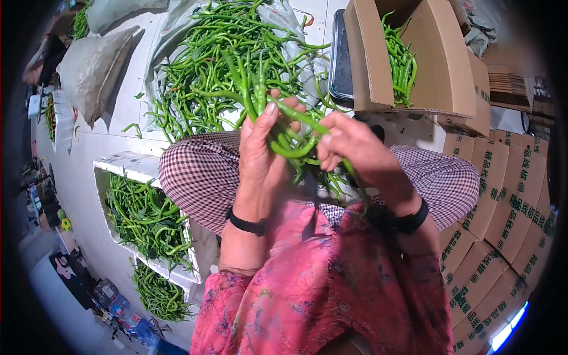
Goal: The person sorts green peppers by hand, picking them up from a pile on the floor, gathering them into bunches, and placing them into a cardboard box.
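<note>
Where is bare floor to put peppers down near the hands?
Bare floor lies between the grey sack and the pepper pile, above the white box. Crowded: the pile ahead and the flat cartons beside the right hand.

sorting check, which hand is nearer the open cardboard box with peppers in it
Right. The right hand is just below and left of the cardboard box; the left hand is farther left, gripping a bunch of peppers.

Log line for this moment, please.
left hand: grips green chillies | right hand: pinches same bunch | cardboard box: partly filled | foam box: chillies inside
</note>
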`<state>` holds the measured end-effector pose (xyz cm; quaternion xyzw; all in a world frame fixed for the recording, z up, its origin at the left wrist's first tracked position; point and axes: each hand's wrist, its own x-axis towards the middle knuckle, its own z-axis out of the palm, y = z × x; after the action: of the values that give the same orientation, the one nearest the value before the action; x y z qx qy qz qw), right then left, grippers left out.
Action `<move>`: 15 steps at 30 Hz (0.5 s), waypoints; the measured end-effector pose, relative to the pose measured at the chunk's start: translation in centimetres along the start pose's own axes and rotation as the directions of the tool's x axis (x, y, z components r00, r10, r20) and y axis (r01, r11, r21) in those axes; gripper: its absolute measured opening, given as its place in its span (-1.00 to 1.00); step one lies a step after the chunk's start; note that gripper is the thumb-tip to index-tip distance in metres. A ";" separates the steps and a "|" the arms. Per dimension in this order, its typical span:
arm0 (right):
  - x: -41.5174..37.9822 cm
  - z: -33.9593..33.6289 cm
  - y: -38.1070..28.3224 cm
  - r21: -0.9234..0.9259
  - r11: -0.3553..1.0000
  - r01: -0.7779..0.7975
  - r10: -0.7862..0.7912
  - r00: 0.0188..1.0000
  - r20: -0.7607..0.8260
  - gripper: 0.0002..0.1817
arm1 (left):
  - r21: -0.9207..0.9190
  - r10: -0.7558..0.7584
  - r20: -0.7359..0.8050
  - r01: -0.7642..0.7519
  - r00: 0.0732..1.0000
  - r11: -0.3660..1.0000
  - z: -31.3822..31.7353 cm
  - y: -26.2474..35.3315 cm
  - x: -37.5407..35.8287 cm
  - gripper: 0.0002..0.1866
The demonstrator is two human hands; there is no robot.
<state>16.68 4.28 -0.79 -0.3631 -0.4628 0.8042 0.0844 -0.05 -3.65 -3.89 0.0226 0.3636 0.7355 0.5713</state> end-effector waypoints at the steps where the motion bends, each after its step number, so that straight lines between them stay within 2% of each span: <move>1: -0.2 -0.3 -0.5 -0.001 1.000 -0.001 0.001 1.000 -0.001 -0.74 | -0.014 -0.030 -0.018 0.030 0.999 0.999 0.4 0.1 0.0 -0.60; 3: -0.4 -0.9 -1.4 0.003 0.997 0.076 -0.075 0.985 -0.155 -0.73 | -0.098 -0.096 -0.024 0.093 0.995 0.991 0.7 0.0 0.2 -0.61; 4: -0.5 -1.5 -1.7 0.002 0.997 0.077 -0.075 0.985 -0.154 -0.73 | -0.099 -0.095 -0.024 0.092 0.995 0.991 0.6 0.0 0.3 -0.61; 6: -0.7 -2.3 -2.5 0.130 0.960 0.248 -0.207 0.941 -0.268 -0.73 | -0.188 -0.119 0.056 0.128 0.991 0.974 0.2 0.1 0.3 -0.62; 7: -1.2 -1.9 -2.9 0.086 0.964 0.250 -0.212 0.926 -0.313 -0.72 | -0.206 -0.120 0.094 0.137 0.988 0.969 -0.2 0.1 0.5 -0.58; 8: -1.8 -1.0 -3.3 0.088 0.964 0.252 -0.213 0.926 -0.311 -0.72 | -0.203 -0.118 0.093 0.135 0.989 0.970 -0.2 0.0 0.4 -0.58; 10: -2.2 1.4 -3.9 -0.127 0.980 0.153 -0.186 0.931 -0.314 -0.70 | 0.088 -0.053 0.031 0.050 0.998 0.995 0.8 -0.1 0.0 -0.50; 11: -1.8 2.5 -3.9 -0.146 0.977 0.158 -0.195 0.935 -0.295 -0.64 | 0.123 -0.052 0.072 0.042 0.996 0.991 1.4 -0.2 -0.3 -0.43; 12: -0.3 2.5 -2.4 -0.243 0.914 0.325 -0.374 0.908 -0.191 -0.57 | 0.086 -0.038 0.160 0.025 0.986 0.996 2.1 -0.4 -0.5 -0.37; 14: 1.0 2.7 -2.1 -0.340 0.914 0.219 -0.282 0.948 -0.148 -0.54 | 0.067 -0.109 0.202 0.097 0.973 0.993 2.5 -0.7 -1.0 -0.31; 15: 1.4 2.4 -1.9 -0.343 0.913 0.220 -0.285 0.947 -0.150 -0.54 | -0.023 -0.110 0.205 0.117 0.973 0.993 2.2 -0.9 -1.0 -0.33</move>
<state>13.68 4.41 0.77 -0.3866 -0.6201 0.6603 0.1731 2.01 -3.31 -2.38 0.0668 0.2910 0.7018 0.6468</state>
